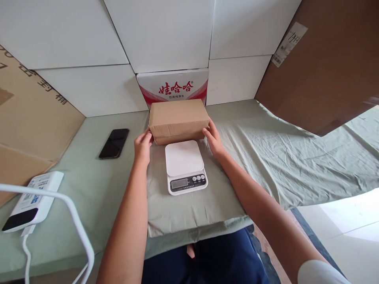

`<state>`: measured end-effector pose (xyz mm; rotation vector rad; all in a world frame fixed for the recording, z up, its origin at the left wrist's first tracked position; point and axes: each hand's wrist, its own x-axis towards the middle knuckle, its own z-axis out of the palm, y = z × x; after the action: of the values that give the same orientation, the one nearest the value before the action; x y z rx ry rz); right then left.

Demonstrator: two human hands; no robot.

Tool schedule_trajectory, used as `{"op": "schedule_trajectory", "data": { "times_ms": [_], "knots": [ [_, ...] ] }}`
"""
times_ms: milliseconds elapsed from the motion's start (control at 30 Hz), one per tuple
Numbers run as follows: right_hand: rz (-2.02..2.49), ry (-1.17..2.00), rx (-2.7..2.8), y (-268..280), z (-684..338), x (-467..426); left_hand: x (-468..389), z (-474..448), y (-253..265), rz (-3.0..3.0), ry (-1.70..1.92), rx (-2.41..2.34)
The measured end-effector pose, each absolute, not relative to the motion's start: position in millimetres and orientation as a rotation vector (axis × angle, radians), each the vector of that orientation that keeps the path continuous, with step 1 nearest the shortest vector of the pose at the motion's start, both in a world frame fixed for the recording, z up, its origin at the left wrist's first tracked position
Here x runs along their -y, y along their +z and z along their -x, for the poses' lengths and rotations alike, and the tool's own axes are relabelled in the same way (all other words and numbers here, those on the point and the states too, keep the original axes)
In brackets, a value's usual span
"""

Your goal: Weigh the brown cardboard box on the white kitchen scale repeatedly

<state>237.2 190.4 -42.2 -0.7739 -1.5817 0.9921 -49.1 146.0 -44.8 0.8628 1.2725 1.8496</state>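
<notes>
The cardboard box (178, 119) is sitting between both hands, just behind the white scale (184, 165) on the desk (97, 185). The left hand (143, 145) is pressing its left end and the right hand (213, 140) its right end, together gripping it.

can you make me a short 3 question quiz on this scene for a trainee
1. True or false: the cardboard box sits on the platform of the white scale.
2. Which lies left of the left hand on the green sheet? A) black phone B) scissors C) mug
3. Fill in: the right hand touches the box at its ____ end.

Key
1. False: the box is behind the scale, at its far edge, held from both sides.
2. A: the black phone lies flat, apart from the hand.
3. Right.
</notes>
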Motion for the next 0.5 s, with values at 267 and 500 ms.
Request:
{"op": "schedule_trajectory", "data": {
  "times_ms": [267,500],
  "knots": [
    [0.668,0.832,1.636,-23,-261,-131,-68,33,-26,-1.064,1.942,-1.334],
    [0.725,0.807,1.665,-44,-283,-86,0,21,-49,-1.045,1.804,-1.472]
  ]
}}
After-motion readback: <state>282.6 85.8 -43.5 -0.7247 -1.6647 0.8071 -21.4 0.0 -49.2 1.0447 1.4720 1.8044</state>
